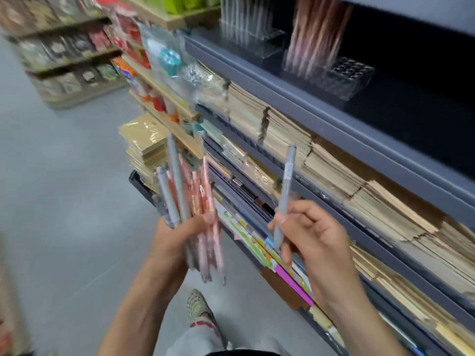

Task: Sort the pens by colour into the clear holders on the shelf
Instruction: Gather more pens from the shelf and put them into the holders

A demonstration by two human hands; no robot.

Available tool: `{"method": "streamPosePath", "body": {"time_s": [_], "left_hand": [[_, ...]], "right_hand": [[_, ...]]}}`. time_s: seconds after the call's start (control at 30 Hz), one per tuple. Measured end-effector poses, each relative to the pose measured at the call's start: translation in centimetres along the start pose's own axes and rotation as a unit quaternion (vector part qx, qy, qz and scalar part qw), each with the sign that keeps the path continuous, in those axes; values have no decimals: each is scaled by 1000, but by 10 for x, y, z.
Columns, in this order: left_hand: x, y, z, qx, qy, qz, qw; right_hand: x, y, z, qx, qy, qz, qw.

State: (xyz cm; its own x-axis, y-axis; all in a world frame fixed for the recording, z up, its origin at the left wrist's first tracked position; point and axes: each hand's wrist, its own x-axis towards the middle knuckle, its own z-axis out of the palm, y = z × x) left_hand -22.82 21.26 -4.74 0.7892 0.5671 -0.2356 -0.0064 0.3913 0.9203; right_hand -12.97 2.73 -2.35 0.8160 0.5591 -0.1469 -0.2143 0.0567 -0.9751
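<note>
My left hand [177,237] grips a bundle of pens [190,199], several grey and several pink, fanned upward. My right hand [311,237] pinches a single grey pen [286,181], held nearly upright. On the dark upper shelf stand two clear holders. The right holder [334,75] carries pink pens [316,34] in its left part, and its right holes show open. The left holder [259,44] carries pale grey pens [244,16]. Both hands are well below that shelf. The picture is blurred.
Stacks of brown-paper notebooks [334,165] fill the grey shelf below the holders. Coloured books [270,255] lie on the lowest shelf by my right hand. Wooden shelves with packaged goods [154,80] stand to the left. Grey floor [64,201] and my shoe [198,304] are underneath.
</note>
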Motion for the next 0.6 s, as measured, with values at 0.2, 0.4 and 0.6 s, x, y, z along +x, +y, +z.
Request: {"method": "streamPosePath", "body": {"time_s": [0.2,0.4,0.6], "left_hand": [[72,45,-57,25,-23,6,999],[135,75,-94,37,-54,-10,998],[192,88,-99,37,-69,-36,996]], "right_hand": [[69,-5,81,0,27,-13,1000],[119,-7,131,-22,48,-9,999],[174,-9,146,-19,115,-9,993]]}}
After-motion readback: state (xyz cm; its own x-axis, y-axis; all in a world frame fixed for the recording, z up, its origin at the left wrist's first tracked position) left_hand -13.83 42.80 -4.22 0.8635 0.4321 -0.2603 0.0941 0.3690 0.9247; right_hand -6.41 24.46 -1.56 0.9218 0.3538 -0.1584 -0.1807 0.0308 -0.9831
